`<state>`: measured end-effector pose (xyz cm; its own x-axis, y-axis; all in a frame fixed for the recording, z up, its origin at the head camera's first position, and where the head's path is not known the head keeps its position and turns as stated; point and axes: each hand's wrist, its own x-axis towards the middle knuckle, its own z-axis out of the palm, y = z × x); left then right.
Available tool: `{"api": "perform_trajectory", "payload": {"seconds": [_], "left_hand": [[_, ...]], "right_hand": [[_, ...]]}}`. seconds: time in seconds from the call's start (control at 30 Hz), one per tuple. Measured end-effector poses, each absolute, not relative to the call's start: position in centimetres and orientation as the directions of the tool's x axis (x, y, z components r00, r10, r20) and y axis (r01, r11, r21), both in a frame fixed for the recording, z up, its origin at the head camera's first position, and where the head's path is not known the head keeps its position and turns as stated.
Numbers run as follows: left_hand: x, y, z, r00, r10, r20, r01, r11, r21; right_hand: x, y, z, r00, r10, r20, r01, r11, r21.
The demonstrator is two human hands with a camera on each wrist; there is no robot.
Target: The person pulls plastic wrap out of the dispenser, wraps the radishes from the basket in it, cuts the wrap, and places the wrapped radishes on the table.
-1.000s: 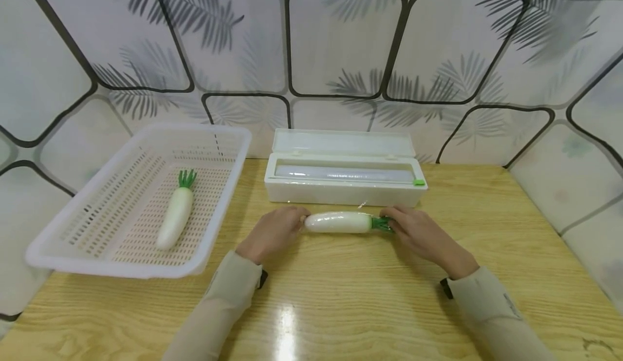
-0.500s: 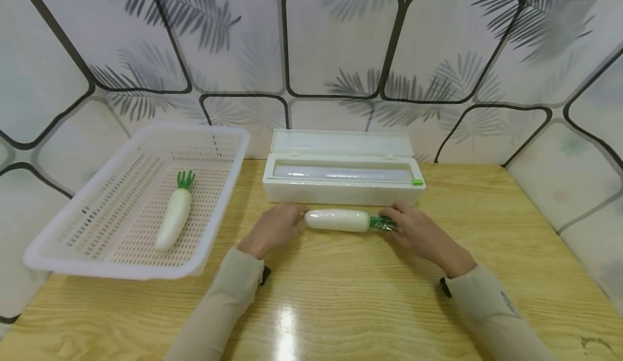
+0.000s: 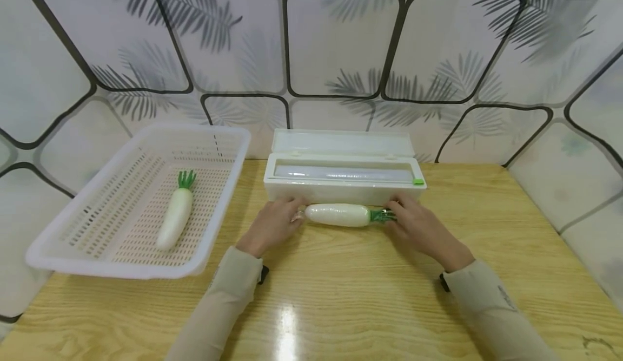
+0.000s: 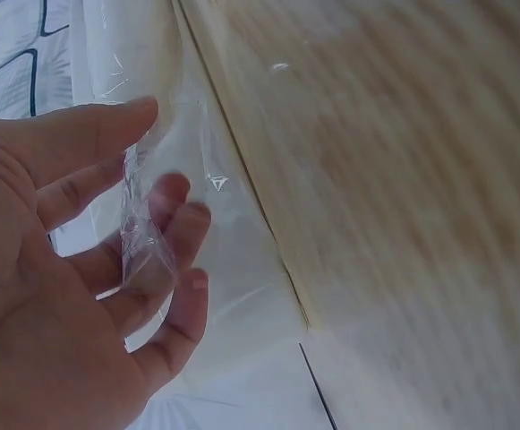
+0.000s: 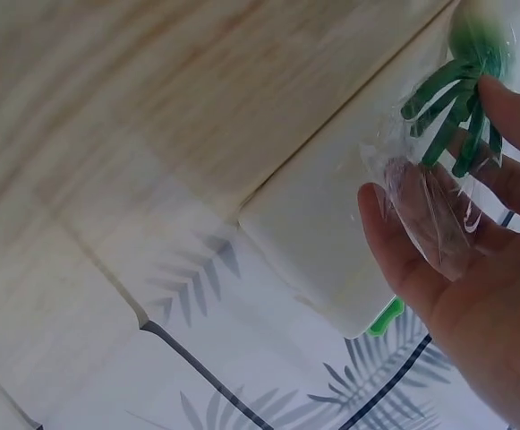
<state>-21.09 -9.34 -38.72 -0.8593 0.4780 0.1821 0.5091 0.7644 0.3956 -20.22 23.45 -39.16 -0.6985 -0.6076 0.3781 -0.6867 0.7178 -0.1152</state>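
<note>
A white daikon radish (image 3: 338, 215) with green leaf stubs lies sideways between my hands, wrapped in clear cling film. At its blunt end my left hand (image 3: 274, 223) holds the loose film (image 4: 143, 228) between thumb and curled fingers. My right hand (image 3: 419, 230) is at the leafy end; in the right wrist view its thumb is by the green stubs (image 5: 452, 112) and its fingers curl round the overhanging film (image 5: 425, 210). Just behind the radish stands a white cling-film dispenser (image 3: 340, 192), lid raised, with a film roll (image 3: 343, 173) inside.
On the left, a white perforated plastic basket (image 3: 119, 270) holds another daikon radish (image 3: 175, 219). A green slider (image 3: 417, 181) sits at the dispenser's right end. The wooden table (image 3: 370, 296) meets a patterned backdrop (image 3: 340, 41) behind the dispenser.
Both hands and the wrapped radish have moved slightly away from the person, closer to the dispenser's front. A tuft of film now shows at the left hand's fingers.
</note>
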Motion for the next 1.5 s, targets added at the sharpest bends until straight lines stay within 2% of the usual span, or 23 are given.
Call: {"api": "perform_trajectory", "payload": {"seconds": [0.27, 0.73, 1.1, 1.3, 1.5], "left_hand": [[-21.2, -9.0, -38.9, -0.866, 0.45, 0.219, 0.501, 0.787, 0.36], [-20.9, -8.9, -38.7, -0.866, 0.492, 0.094, 0.487, 0.785, 0.383], [-20.7, -8.7, -38.3, -0.861, 0.507, 0.032, 0.483, 0.797, 0.363], [-20.4, -8.7, -38.1, -0.855, 0.515, 0.062, 0.504, 0.796, 0.335], [-20.2, -8.6, -38.0, -0.844, 0.517, 0.145, 0.535, 0.785, 0.313]], "right_hand": [[-21.0, 23.1, -39.2, -0.673, -0.609, 0.419, -0.688, 0.724, -0.052], [-21.4, 22.5, -39.1, -0.694, -0.614, 0.377, -0.662, 0.749, 0.0], [-21.2, 22.4, -39.0, -0.705, -0.598, 0.381, -0.651, 0.759, -0.011], [-20.9, 22.5, -38.8, -0.705, -0.59, 0.393, -0.643, 0.765, -0.006], [-20.6, 23.2, -38.3, -0.667, -0.589, 0.457, -0.671, 0.741, -0.023]]}}
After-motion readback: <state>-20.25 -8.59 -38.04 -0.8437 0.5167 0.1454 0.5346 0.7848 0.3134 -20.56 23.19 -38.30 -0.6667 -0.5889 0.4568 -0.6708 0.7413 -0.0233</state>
